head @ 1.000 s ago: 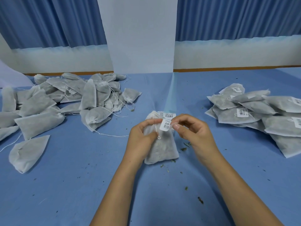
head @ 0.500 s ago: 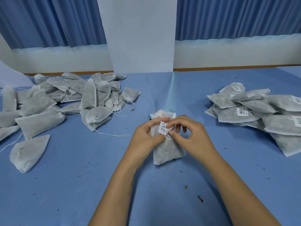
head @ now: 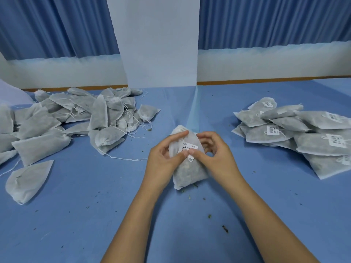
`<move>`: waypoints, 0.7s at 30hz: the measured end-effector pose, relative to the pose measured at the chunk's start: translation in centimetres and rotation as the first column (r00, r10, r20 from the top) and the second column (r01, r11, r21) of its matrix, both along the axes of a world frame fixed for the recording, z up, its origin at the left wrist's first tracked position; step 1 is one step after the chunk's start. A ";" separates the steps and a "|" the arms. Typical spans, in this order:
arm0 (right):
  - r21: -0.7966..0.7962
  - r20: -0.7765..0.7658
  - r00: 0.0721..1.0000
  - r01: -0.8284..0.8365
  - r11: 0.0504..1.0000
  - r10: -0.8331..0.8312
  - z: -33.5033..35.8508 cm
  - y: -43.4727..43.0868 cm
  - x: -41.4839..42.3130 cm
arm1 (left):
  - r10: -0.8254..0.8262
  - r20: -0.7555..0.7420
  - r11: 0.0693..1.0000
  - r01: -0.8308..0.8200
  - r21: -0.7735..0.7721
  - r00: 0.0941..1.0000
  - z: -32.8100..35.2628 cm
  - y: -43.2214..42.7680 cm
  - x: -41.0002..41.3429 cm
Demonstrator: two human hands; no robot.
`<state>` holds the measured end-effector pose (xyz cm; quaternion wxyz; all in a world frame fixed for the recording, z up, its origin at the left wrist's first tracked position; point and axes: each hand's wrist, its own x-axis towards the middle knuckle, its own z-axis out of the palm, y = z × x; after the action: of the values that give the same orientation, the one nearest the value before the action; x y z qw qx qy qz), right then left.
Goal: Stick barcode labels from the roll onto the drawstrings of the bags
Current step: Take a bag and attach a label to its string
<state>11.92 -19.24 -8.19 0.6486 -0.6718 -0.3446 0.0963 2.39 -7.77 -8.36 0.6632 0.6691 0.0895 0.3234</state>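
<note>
Centre of the blue table [head: 79,215]: a filled grey-white bag [head: 187,172] is held upright, its lower end at the cloth. It is gripped by the left hand [head: 161,160], fingers curled round its left edge, and by the right hand [head: 216,158], fingers curled behind its right edge. Both thumb tips are pressed side by side on the barcode label [head: 190,147] on its front. Unlabelled bags [head: 76,118] are heaped far left, labelled bags [head: 296,135] far right.
</note>
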 end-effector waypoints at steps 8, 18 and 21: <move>0.034 -0.227 0.967 0.129 0.991 -0.118 -0.3 -3.5 -0.6 | 0.019 -0.105 0.996 -0.029 -0.089 0.994 0.0 -2.3 2.2; 0.007 -0.293 0.906 0.321 0.947 -0.305 0.6 -11.1 1.6 | -0.043 -0.174 0.998 0.036 -0.043 0.984 0.1 -10.3 6.7; -0.010 -0.390 0.900 0.206 0.978 -0.194 0.5 -13.6 2.1 | -0.021 -0.148 0.998 0.012 -0.060 0.989 0.6 -12.2 7.9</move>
<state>13.99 -32.85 -7.68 0.7210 -0.6607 -0.1397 0.1551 10.33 -20.00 -7.74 0.6768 0.6720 0.1427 0.2643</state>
